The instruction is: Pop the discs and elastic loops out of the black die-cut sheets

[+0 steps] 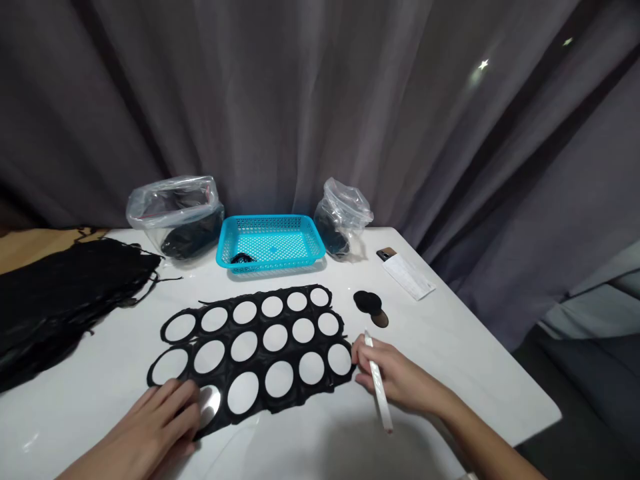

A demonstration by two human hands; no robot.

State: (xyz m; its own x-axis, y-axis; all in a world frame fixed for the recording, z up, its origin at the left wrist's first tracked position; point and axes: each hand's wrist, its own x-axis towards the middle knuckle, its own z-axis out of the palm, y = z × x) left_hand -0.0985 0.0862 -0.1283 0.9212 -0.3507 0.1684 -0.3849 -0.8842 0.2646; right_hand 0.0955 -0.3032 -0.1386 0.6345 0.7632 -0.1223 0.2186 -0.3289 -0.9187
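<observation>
Now the left hand [150, 427] lies flat, fingers spread, pressing the near left corner of the black sheet [250, 353] full of round holes, which lies mid-table [450, 360]. At its right edge the right hand [395, 377] pinches a white stick [379, 385], fingers closed around it. Black discs [369, 303] lie just beyond; farther back stand a blue basket [270, 241] and two bags [176, 215]

1. heavy grey pleated curtain [320, 100] covers the whole back; a couple of small bright light spots up at the right
2. glossy white rectangular table [450, 347] in front of it; bit of tan wooden surface [30, 247] far left
3. pale grey cushioned seat [595, 307] at the right edge; dim overall
</observation>
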